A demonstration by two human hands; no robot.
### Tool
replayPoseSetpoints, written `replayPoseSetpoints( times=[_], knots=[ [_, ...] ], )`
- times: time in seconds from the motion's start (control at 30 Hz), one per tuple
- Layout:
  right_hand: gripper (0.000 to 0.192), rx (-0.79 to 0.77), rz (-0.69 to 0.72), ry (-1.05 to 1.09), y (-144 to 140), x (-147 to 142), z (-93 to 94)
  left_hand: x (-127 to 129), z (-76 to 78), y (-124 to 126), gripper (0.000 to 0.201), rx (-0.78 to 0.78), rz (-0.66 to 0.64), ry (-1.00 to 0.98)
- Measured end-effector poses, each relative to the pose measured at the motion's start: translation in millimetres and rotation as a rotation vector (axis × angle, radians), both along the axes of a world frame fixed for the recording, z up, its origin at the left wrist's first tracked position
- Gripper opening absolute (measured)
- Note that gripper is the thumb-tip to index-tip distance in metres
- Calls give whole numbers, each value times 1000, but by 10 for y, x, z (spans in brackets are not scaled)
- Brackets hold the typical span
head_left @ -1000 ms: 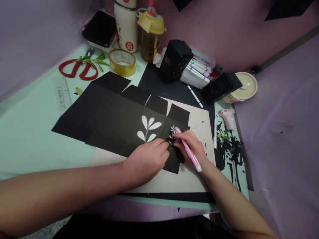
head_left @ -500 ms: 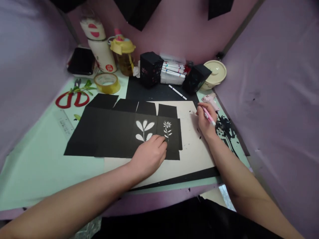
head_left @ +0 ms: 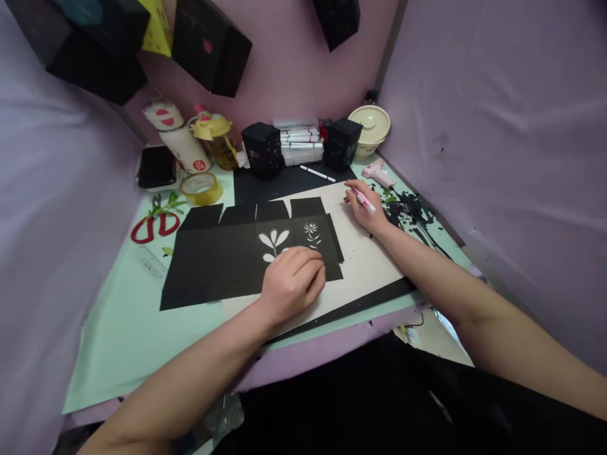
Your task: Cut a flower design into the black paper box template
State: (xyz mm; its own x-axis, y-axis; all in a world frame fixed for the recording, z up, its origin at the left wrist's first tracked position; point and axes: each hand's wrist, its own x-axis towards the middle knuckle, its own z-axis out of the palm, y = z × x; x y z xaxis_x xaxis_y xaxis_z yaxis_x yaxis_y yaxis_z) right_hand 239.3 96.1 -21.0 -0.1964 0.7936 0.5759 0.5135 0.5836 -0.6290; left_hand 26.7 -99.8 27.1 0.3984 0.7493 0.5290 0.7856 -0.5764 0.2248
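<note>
A black sheet of card (head_left: 218,259) with notched flaps lies flat, pale leaf and flower cut-outs showing through its right part. My left hand (head_left: 294,278) rests on the card's lower edge, just below the flower cut-out (head_left: 312,234). Its fingers are curled and pressed together; the fingertips are hidden, so what they pinch does not show. Right of the card, my right hand (head_left: 368,205) grips a pink and white pen-shaped craft knife (head_left: 364,200), whose tip is not visible. Under the card lies a whitish board (head_left: 365,253).
Red-handled scissors (head_left: 154,226), a tape roll (head_left: 202,188) and a clear ruler (head_left: 152,262) lie left. Behind stand bottles (head_left: 183,142), black boxes (head_left: 262,151) and markers (head_left: 301,142). A pink glue gun (head_left: 378,172) and black scraps (head_left: 412,212) are right. Boxes (head_left: 213,47) hang overhead.
The view has shifted, bringing more of the hanging boxes into sight. My left hand now covers the card's lower edge below the flower; my right hand still holds the craft knife.
</note>
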Motion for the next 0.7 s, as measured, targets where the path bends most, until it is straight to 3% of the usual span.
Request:
replayPoseSetpoints(
  times=[0.13, 0.47, 0.6, 0.7],
  knots=[
    [27, 23, 14, -89, 6, -15, -26, -12, 10, 24, 20, 29, 19, -24],
    [33, 29, -17, -185, 0, -16, -15, 27, -170, 28, 21, -83, 79, 93],
    [31, 2, -27, -260, -19, -27, 19, 48, -150, 12, 22, -162, -10, 163],
    [30, -15, -43, -318, -26, -47, 43, 65, -115, 5, 37, -227, -113, 230]
  ],
)
